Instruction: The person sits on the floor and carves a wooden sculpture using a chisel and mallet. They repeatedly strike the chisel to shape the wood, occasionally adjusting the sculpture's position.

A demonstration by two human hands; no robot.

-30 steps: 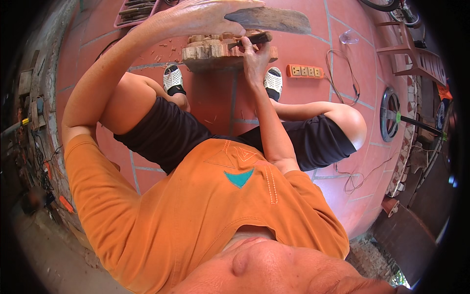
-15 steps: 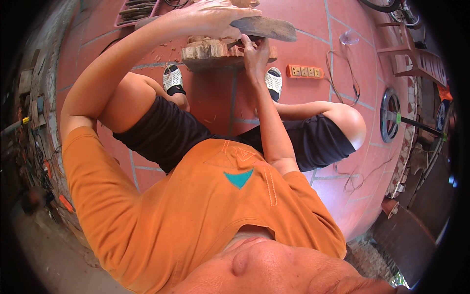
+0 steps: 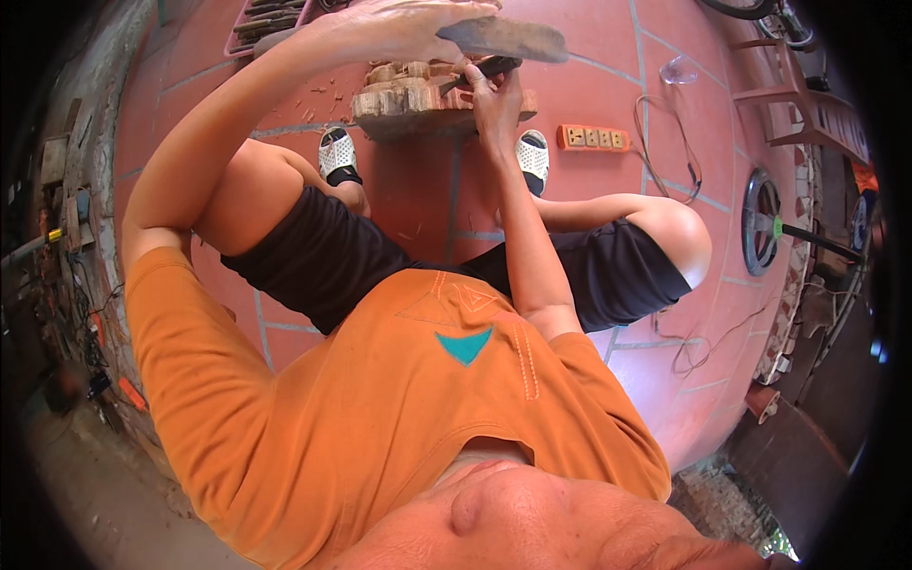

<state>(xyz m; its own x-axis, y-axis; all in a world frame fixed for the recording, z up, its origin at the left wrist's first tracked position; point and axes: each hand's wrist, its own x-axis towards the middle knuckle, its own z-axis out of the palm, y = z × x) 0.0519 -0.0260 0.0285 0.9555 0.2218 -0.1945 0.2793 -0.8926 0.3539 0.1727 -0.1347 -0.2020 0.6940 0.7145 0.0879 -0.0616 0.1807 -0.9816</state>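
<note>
Holds a long, flat, grey-brown wooden bat (image 3: 513, 40) in the left hand (image 3: 407, 27), with thumb and fingers curled round one part, probably to leave the broad end free toward the right, just beside the slim, dark-handled metal chisel (image 3: 500, 65). Grasps that chisel in the nearly closed right hand (image 3: 496, 103), with thumb laid against the handle; slants it leftward to the thick, pale-brown, scalloped wooden block (image 3: 413, 106), likely to steady the angle of the tip. Cannot tell from this view about contact between tip and wood. Has the block apparently resting on the red-tiled floor (image 3: 399, 195), just far of and between two white perforated shoes (image 3: 337, 159) (image 3: 534, 161), seemingly for easy reach by both arms.
</note>
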